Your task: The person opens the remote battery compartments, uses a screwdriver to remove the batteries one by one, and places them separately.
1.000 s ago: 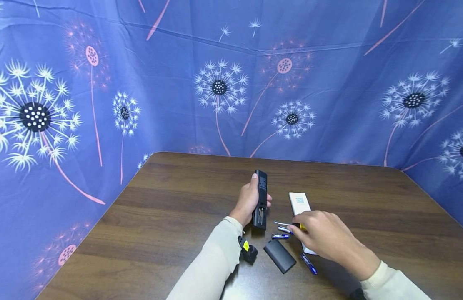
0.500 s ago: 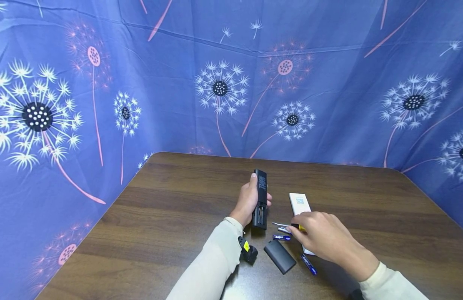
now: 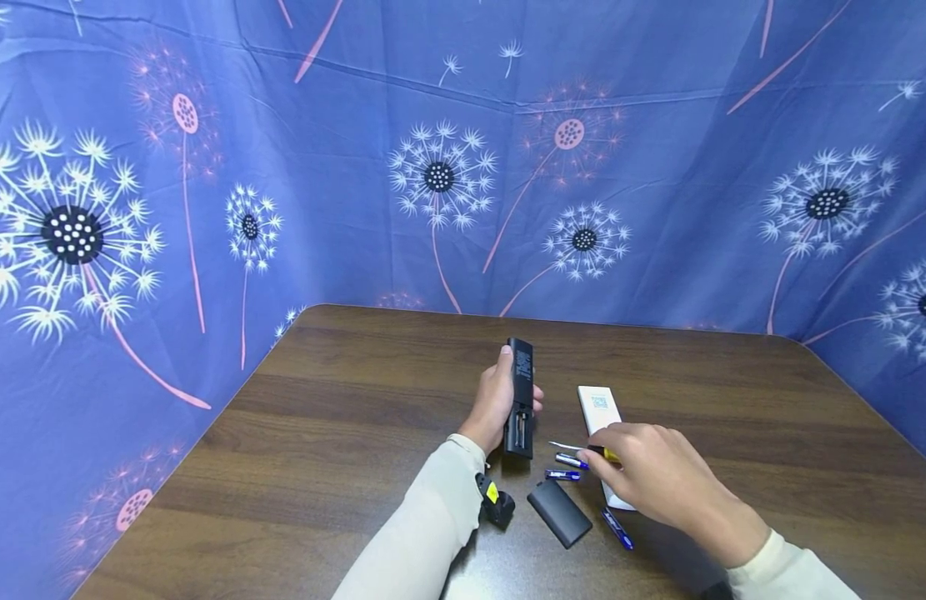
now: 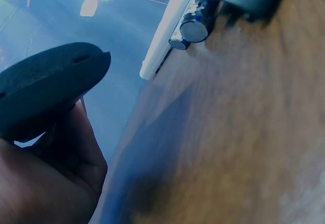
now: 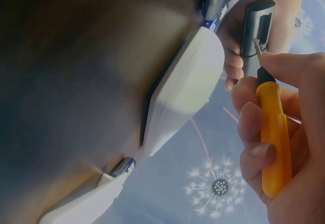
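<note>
My left hand (image 3: 494,402) grips a black remote control (image 3: 523,367), thumb along its side. Its back faces up, and the battery compartment (image 3: 521,430) at the near end is uncovered, with metal showing inside. In my right hand (image 3: 650,471) is a screwdriver (image 5: 274,137) with a yellow handle and black collar, held between thumb and curled fingers. Its thin metal shaft (image 3: 564,446) points left toward the remote, apart from it in the head view. Blue batteries (image 3: 563,475) lie just below the shaft. The black battery cover (image 3: 559,512) lies nearer me.
A white slab-like device (image 3: 600,404) with a printed code lies partly beneath my right hand. Another blue battery (image 3: 617,529) is right of the cover. A second white piece (image 5: 84,203) shows in the right wrist view. A patterned blue cloth (image 3: 342,208) hangs behind the wooden table (image 3: 357,375).
The screwdriver and right hand have shifted very slightly to the right. My left hand keeps the remote control in nearly the same place.
</note>
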The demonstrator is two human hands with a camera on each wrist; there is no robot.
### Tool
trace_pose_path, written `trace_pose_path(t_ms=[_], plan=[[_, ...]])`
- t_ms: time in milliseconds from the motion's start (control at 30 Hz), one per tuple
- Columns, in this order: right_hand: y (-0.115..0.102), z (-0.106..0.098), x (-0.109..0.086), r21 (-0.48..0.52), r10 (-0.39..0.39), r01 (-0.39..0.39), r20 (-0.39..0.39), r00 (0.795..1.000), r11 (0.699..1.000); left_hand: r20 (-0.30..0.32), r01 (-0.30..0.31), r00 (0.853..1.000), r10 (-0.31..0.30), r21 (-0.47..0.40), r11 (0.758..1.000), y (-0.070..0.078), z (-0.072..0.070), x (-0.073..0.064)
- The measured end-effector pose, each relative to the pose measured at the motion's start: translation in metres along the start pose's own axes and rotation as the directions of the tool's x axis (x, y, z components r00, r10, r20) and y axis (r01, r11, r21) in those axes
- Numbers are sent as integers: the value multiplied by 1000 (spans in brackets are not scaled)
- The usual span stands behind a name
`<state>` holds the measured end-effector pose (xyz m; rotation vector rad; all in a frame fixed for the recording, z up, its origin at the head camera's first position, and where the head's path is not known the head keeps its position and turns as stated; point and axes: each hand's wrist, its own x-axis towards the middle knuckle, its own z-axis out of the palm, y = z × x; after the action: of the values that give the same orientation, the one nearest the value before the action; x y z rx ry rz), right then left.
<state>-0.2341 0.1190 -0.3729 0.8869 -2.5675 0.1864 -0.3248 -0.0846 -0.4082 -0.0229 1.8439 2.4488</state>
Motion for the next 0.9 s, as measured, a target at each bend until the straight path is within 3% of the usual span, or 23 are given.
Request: trace_pose_path(t_ms=[400, 900], plan=[[8, -7, -5, 31, 93, -93, 4, 996, 995, -6, 7, 1000, -7, 18, 1000, 0, 0, -1], [20, -16, -15, 33, 141, -139, -72, 987, 990, -2, 16, 1000, -16, 20, 1000, 1, 0, 0]])
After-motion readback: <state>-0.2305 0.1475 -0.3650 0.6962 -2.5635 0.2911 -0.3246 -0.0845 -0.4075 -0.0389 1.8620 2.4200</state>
